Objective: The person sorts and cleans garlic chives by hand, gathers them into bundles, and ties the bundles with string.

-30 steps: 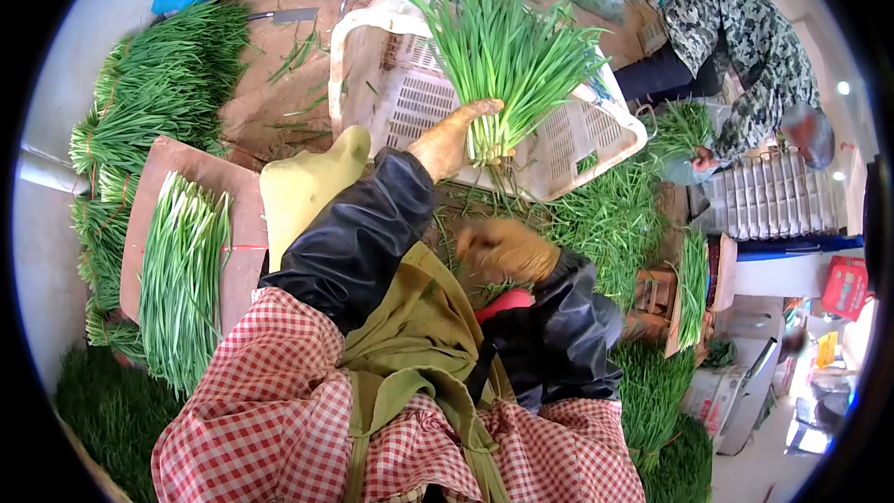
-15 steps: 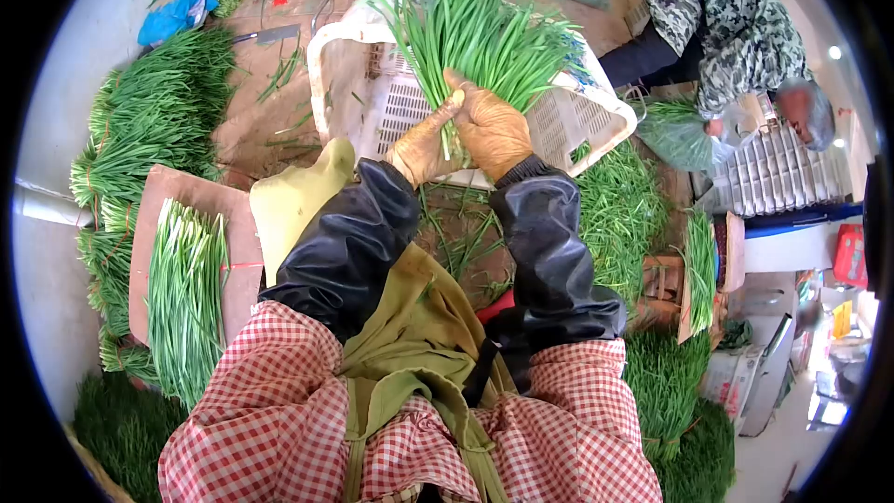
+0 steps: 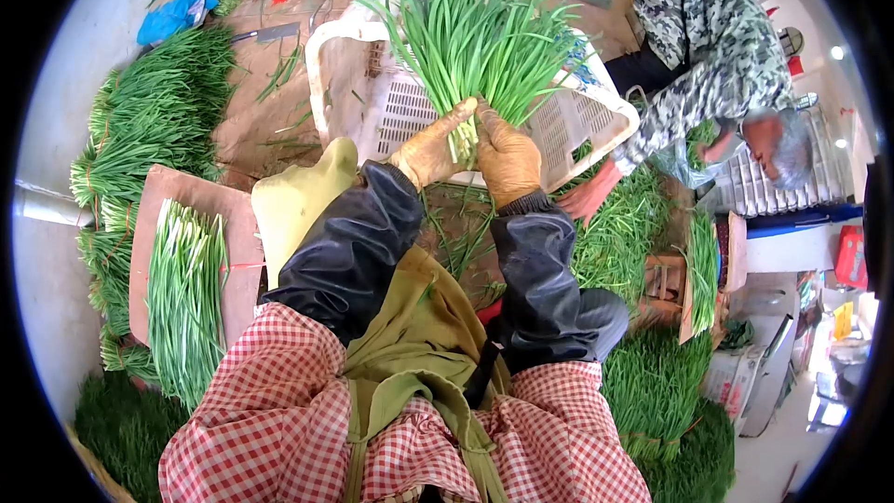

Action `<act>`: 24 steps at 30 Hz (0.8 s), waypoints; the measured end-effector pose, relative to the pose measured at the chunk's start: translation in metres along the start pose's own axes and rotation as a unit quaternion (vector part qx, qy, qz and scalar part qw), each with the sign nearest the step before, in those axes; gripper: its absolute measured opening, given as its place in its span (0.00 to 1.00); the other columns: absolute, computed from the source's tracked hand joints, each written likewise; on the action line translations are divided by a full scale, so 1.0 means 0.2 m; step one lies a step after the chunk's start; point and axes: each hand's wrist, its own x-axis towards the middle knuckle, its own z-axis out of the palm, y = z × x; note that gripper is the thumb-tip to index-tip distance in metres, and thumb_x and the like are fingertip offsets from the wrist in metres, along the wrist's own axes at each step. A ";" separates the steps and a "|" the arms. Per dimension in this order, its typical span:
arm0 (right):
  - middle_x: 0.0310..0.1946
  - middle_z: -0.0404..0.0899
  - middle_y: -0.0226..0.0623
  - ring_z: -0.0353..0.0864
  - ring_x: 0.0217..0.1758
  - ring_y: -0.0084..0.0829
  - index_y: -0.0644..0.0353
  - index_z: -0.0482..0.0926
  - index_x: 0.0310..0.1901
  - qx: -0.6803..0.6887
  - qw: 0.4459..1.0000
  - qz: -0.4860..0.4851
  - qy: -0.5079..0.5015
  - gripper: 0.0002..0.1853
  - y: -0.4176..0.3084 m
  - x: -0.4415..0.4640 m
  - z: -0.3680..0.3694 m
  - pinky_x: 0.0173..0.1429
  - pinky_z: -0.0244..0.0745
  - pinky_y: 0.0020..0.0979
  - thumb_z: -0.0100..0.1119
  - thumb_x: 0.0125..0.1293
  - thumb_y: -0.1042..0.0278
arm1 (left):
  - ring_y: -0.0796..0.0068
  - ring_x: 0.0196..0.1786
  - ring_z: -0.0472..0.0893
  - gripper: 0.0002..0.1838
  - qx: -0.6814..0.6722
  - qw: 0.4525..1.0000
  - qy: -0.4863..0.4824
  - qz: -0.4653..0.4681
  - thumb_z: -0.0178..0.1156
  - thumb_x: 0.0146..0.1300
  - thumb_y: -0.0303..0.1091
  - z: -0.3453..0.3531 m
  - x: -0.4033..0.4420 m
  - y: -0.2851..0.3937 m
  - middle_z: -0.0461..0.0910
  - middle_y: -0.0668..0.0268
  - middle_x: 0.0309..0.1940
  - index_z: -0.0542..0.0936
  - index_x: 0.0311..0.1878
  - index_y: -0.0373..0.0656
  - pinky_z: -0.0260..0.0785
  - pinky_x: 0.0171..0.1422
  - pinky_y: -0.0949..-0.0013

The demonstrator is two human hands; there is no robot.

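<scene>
My left hand (image 3: 428,151) and my right hand (image 3: 510,160), both in stained yellowish gloves, close around the lower stems of a bunch of green chives (image 3: 480,51). My thumbs meet near the front of the bunch, and the leaves fan out away from me. Pale stem ends poke out below, between my hands. Under the bunch stands a white plastic basket (image 3: 319,84) with slotted walls. To its right lies a heap of loose chives (image 3: 615,247), where another person's bare hand (image 3: 591,194) reaches in.
Tied chive bundles (image 3: 163,112) are stacked along the left wall. A bundle (image 3: 186,293) lies on a cardboard sheet (image 3: 244,233) by my left arm. A knife (image 3: 277,33) rests on the floor beyond. A person in camouflage (image 3: 722,37) leans in from the right.
The bunch has turned slightly and stands more upright, and my right hand has shifted a little right and down. The other person's arm has stretched from the plastic bag to the loose chives.
</scene>
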 end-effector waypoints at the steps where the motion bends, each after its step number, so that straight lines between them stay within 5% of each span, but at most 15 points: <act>1: 0.42 0.81 0.46 0.80 0.43 0.46 0.41 0.76 0.58 0.058 0.995 0.045 -0.063 0.21 -0.06 0.02 -0.06 0.47 0.76 0.39 0.55 0.62 0.68 | 0.67 0.51 0.78 0.18 -0.001 1.000 0.001 0.003 0.61 0.64 0.39 0.00 0.00 0.00 0.78 0.64 0.48 0.73 0.55 0.46 0.71 0.56 0.58; 5: 0.38 0.84 0.41 0.83 0.35 0.38 0.44 0.75 0.59 0.012 0.999 -0.014 -0.040 0.21 0.01 0.04 -0.05 0.43 0.76 0.33 0.56 0.63 0.68 | 0.68 0.45 0.80 0.14 0.021 0.999 0.031 -0.005 0.62 0.62 0.38 -0.02 0.05 -0.01 0.80 0.65 0.42 0.76 0.49 0.46 0.77 0.48 0.60; 7: 0.29 0.82 0.30 0.76 0.26 0.22 0.48 0.75 0.60 0.243 0.951 0.188 -0.038 0.22 0.01 0.01 -0.05 0.35 0.74 0.25 0.58 0.63 0.71 | 0.65 0.44 0.81 0.13 0.008 0.999 0.048 -0.004 0.62 0.60 0.36 -0.06 0.07 -0.03 0.79 0.63 0.40 0.76 0.46 0.45 0.77 0.47 0.59; 10: 0.25 0.74 0.23 0.66 0.23 0.12 0.50 0.75 0.61 0.356 0.898 0.258 0.018 0.23 0.04 -0.04 0.00 0.29 0.68 0.19 0.59 0.63 0.75 | 0.63 0.42 0.81 0.12 -0.022 0.997 0.073 0.018 0.61 0.59 0.34 -0.06 0.06 -0.06 0.79 0.62 0.39 0.75 0.45 0.44 0.78 0.46 0.59; 20: 0.26 0.70 0.24 0.69 0.26 0.13 0.59 0.74 0.58 0.420 0.870 0.245 0.080 0.18 0.06 -0.09 0.00 0.29 0.73 0.22 0.50 0.68 0.77 | 0.57 0.50 0.80 0.22 -0.065 0.998 0.001 0.016 0.59 0.59 0.34 -0.03 0.06 -0.05 0.78 0.55 0.50 0.72 0.56 0.37 0.73 0.57 0.50; 22: 0.29 0.80 0.32 0.78 0.28 0.22 0.55 0.77 0.56 0.344 0.911 0.219 0.067 0.17 0.05 -0.10 0.00 0.34 0.76 0.27 0.53 0.67 0.72 | 0.58 0.48 0.80 0.20 -0.063 0.998 0.022 0.020 0.59 0.58 0.35 -0.01 0.04 -0.05 0.78 0.56 0.49 0.74 0.53 0.39 0.74 0.55 0.51; 24: 0.38 0.84 0.42 0.84 0.36 0.36 0.47 0.79 0.54 0.047 0.996 0.071 0.026 0.16 0.00 -0.08 0.00 0.43 0.77 0.32 0.57 0.64 0.66 | 0.61 0.46 0.80 0.17 0.013 0.993 0.117 0.029 0.59 0.58 0.37 0.03 0.00 -0.04 0.79 0.58 0.47 0.75 0.50 0.42 0.75 0.52 0.52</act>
